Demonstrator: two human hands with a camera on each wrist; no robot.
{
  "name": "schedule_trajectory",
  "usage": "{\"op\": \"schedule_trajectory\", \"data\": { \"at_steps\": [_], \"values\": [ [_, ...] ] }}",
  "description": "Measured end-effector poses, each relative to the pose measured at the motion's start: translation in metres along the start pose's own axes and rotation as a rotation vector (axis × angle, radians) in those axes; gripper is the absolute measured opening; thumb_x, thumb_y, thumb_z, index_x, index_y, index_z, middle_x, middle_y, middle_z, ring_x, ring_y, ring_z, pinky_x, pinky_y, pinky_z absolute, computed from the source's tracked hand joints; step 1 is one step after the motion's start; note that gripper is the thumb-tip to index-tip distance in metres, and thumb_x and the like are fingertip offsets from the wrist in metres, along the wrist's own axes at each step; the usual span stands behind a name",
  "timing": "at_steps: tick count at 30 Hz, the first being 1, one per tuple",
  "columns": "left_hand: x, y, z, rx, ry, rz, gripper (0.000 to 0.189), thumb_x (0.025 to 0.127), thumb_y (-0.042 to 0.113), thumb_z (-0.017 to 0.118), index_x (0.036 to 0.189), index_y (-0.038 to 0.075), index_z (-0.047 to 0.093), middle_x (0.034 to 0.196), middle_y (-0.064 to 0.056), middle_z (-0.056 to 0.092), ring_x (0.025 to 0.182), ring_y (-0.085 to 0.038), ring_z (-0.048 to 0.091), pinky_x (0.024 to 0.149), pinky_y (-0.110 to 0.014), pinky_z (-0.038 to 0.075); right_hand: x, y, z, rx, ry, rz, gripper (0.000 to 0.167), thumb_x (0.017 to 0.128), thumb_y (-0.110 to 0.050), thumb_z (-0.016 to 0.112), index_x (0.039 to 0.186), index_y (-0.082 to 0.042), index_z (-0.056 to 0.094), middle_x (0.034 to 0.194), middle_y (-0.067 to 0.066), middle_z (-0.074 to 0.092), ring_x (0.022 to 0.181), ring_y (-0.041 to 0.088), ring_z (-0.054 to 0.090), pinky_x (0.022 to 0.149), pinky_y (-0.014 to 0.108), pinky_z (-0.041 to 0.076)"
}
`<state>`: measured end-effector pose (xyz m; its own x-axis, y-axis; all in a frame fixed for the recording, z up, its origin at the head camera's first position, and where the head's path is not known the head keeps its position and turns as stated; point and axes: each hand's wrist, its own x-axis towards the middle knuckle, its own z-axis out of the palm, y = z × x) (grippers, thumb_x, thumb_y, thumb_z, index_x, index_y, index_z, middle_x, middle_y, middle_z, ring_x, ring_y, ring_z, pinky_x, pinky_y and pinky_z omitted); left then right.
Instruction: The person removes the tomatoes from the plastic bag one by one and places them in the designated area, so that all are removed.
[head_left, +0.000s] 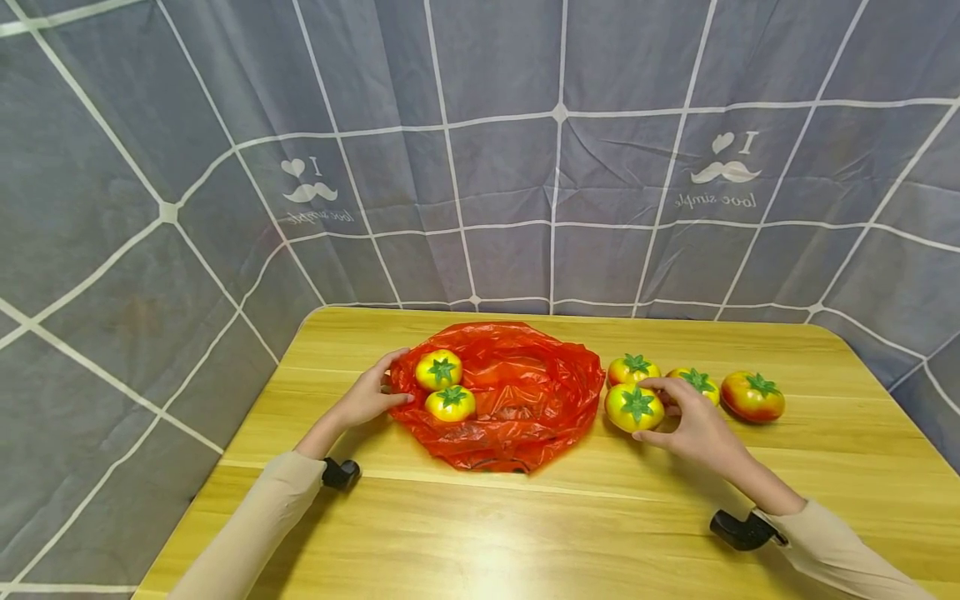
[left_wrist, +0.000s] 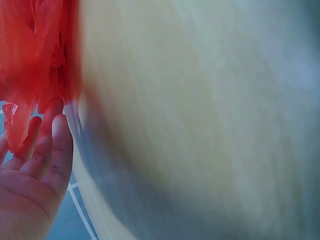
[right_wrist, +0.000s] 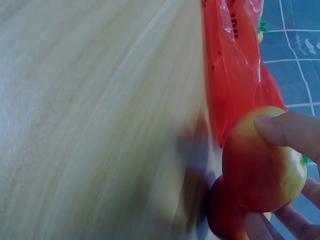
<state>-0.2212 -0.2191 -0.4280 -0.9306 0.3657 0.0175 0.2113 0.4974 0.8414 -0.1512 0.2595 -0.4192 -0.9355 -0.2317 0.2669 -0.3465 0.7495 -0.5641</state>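
At twelve o'clock of the red plastic bag (head_left: 517, 392), a narrow strip of wooden table (head_left: 420, 533) separates its rim from the far edge; at six o'clock a broad stretch of wood gives the most room. At three o'clock the rim lies just beside the held fruit (head_left: 627, 408).

Six yellow-red, green-topped fruits show: two inside fruits (head_left: 452, 406) in the bag's nine o'clock side, the held one, and three loose fruits (head_left: 750, 400) from twelve to three o'clock of it.

Two bare hands: the right hand (head_left: 697, 423) pinches the held fruit between thumb and fingers; the left hand (head_left: 363, 402) touches the bag's nine o'clock rim, its fingers apart and fairly straight.

Two prints on the grey curtain (head_left: 510, 167), toward half past ten and half past one, read mirrored: "I", heart, moustache, "love simple". Black printing (right_wrist: 233, 20) on the bag is unreadable.
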Motion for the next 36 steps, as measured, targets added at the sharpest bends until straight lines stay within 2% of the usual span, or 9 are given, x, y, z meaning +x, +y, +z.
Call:
{"op": "schedule_trajectory", "data": {
  "at_steps": [8, 16, 23, 31, 36],
  "values": [
    [-0.001, -0.001, -0.002, -0.002, -0.009, 0.010, 0.075, 0.086, -0.002, 0.065, 0.148, 0.000, 0.024, 0.140, -0.031, 0.042, 0.107, -0.043, 0.060, 0.085, -0.043, 0.057, -0.003, 0.004, 0.001, -0.007, 0.001, -0.029, 0.066, 0.061, -0.015, 0.090, 0.118, -0.003, 0.059, 0.112, 0.014, 0.060, 0.090, 0.014, 0.058, 0.075, 0.026, 0.057],
    [0.000, -0.002, -0.001, 0.026, -0.010, 0.003, 0.074, 0.087, -0.001, 0.065, 0.148, -0.001, 0.024, 0.140, -0.032, 0.041, 0.106, -0.041, 0.060, 0.086, -0.041, 0.057, -0.008, 0.008, 0.001, -0.010, -0.023, -0.034, 0.067, 0.061, -0.014, 0.090, 0.119, -0.002, 0.058, 0.113, 0.014, 0.061, 0.090, 0.017, 0.061, 0.076, 0.029, 0.058],
    [0.000, -0.001, 0.000, -0.002, -0.011, 0.009, 0.075, 0.086, -0.002, 0.065, 0.148, -0.002, 0.023, 0.140, -0.033, 0.041, 0.108, -0.044, 0.060, 0.087, -0.044, 0.056, -0.009, 0.010, 0.001, 0.008, -0.032, -0.039, 0.067, 0.062, -0.016, 0.090, 0.119, -0.003, 0.058, 0.113, 0.013, 0.062, 0.090, 0.009, 0.058, 0.076, 0.026, 0.057],
    [0.001, 0.000, 0.000, 0.011, -0.004, 0.009, 0.074, 0.086, -0.001, 0.066, 0.148, -0.001, 0.025, 0.139, -0.032, 0.043, 0.106, -0.042, 0.061, 0.086, -0.041, 0.057, -0.011, 0.012, 0.000, -0.018, -0.045, -0.013, 0.067, 0.064, -0.022, 0.090, 0.121, -0.005, 0.058, 0.113, 0.011, 0.064, 0.090, 0.010, 0.059, 0.077, 0.027, 0.055],
    [0.001, 0.000, 0.000, 0.012, -0.003, 0.015, 0.074, 0.086, -0.002, 0.066, 0.148, -0.002, 0.025, 0.140, -0.032, 0.042, 0.108, -0.042, 0.060, 0.087, -0.042, 0.057, -0.011, 0.014, 0.001, -0.001, -0.038, -0.025, 0.067, 0.064, -0.020, 0.089, 0.121, -0.005, 0.058, 0.113, 0.011, 0.064, 0.090, 0.006, 0.058, 0.077, 0.024, 0.054]
  ]
}}
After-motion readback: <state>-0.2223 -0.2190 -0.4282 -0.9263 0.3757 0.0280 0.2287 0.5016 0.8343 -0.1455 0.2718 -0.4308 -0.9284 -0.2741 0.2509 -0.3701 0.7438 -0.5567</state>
